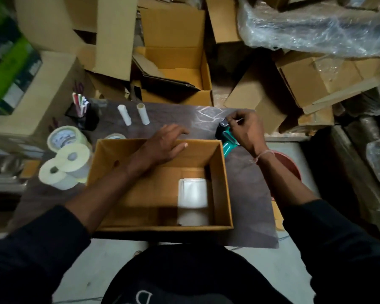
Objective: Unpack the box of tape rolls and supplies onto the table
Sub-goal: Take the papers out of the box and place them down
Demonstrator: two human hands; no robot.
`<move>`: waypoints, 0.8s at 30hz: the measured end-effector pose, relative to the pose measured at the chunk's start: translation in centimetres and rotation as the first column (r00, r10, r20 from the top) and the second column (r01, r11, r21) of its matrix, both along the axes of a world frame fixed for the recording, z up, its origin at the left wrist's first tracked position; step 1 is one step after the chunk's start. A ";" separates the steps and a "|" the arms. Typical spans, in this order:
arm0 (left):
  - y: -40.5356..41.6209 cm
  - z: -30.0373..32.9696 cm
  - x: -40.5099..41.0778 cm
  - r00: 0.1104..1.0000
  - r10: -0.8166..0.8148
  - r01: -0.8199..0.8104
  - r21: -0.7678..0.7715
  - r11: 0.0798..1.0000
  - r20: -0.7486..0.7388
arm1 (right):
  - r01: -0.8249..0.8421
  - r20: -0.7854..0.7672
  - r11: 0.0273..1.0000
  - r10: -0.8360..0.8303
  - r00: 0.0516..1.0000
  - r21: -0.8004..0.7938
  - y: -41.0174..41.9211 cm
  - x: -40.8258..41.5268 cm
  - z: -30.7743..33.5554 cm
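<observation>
1. Your right hand is at the far right of the tabletop, fingers curled in a grip on the top of the teal tape dispenser, which sits just beside the box's far right corner. Whether the dispenser rests fully on the tabletop you cannot tell; your hand hides its base.
2. Your left hand lies with relaxed, straight fingers over the far rim of the open cardboard box; it has hold of nothing.
3. One white roll is left in the box, lying on its floor near the right wall. It looks like the last item to unpack.
4. Already out, left of the box: a clear tape roll, two white rolls, two small cores farther back, and a pen holder.
5. Risk: the dispenser sits near the tabletop's right edge. Let go while it is tilted and it may tip or slide off.
6. Risk: the dispenser's cutter is likely close to your fingertips; a careless release could nick them.
7. Risk: leaning on the rim could shove the box into the rolls on the left and set them rolling.
8. Risk: the left side is crowded, so place the last roll where it will not knock the others.
</observation>
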State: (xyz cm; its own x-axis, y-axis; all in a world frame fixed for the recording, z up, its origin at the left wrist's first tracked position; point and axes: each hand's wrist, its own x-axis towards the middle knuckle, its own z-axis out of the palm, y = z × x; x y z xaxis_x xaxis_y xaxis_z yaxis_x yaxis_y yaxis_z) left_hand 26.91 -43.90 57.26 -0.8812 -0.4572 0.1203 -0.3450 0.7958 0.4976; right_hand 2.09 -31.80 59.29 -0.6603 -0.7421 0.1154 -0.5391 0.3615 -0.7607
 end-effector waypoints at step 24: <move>-7.1 -3.2 13.5 0.985 0.112 -0.068 -0.307 0.949 0.129 | -0.186 0.046 0.216 0.526 0.849 0.959 -0.4 16.8 -9.5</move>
